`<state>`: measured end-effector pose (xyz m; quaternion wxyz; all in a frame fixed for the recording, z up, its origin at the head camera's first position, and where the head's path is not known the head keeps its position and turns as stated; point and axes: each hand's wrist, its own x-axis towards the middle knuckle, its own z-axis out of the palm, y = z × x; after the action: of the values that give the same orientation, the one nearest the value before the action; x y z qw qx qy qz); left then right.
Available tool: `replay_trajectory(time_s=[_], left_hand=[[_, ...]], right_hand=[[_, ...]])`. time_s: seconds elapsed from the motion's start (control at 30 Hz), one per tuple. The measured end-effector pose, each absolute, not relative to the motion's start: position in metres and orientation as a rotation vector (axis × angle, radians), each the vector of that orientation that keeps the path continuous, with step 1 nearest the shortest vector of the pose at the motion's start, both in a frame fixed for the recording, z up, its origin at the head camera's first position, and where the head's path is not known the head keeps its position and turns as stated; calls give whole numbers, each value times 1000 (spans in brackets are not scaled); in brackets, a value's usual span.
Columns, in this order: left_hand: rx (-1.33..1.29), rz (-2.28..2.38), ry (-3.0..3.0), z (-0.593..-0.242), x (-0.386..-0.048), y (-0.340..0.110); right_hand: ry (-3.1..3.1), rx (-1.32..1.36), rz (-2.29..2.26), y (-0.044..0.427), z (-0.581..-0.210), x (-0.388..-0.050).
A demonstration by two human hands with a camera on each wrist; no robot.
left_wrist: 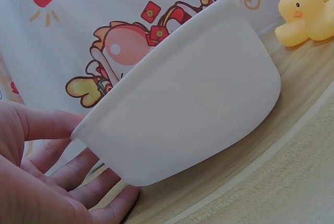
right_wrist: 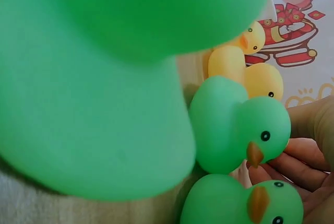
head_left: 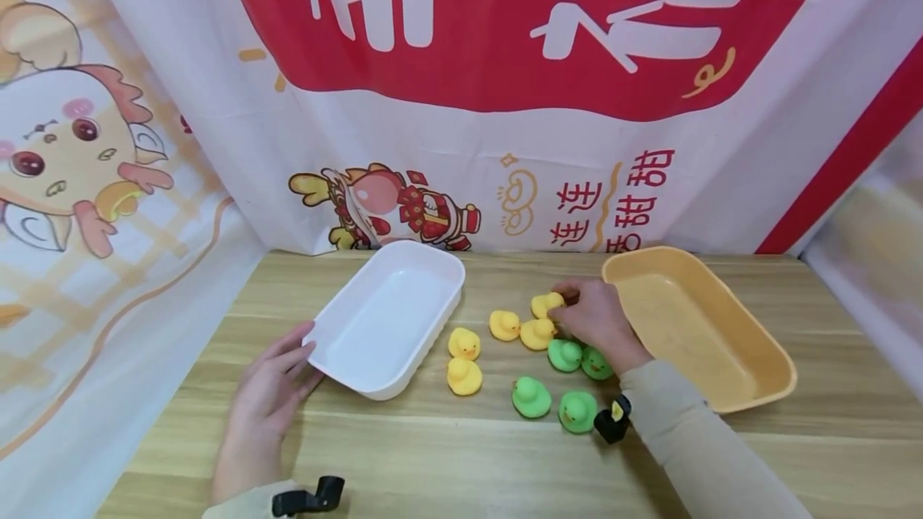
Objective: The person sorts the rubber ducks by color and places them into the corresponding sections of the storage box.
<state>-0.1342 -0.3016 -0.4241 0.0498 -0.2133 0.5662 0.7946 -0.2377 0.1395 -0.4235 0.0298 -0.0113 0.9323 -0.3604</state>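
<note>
We note 1 small yellow rubber duck (head_left: 544, 305), farthest back, pinched from its right by the nearer right hand (head_left: 594, 319); well leftward, 1 white rectangular plastic tub (head_left: 389, 319) slants away, its rim touched by the ungripping left hand (head_left: 270, 391).

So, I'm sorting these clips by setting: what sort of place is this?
Probably a makeshift tabletop booth, perhaps for filming: a printed red-and-white fabric sheet hangs behind a brown wood-grain tabletop, where small round yellow toy ducks sit.
</note>
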Motion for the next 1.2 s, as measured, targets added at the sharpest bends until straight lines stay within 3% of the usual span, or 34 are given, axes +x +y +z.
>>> replay_trajectory(time_s=[0.63,1.2], left_hand=[[-658,2424,1735,-426,-134,-304],[-636,2426,1749,-427,-132,-304]], right_hand=[[2803,-24,-1397,104,-390,-232],[2661,-264,-1550,22,-378,-227]])
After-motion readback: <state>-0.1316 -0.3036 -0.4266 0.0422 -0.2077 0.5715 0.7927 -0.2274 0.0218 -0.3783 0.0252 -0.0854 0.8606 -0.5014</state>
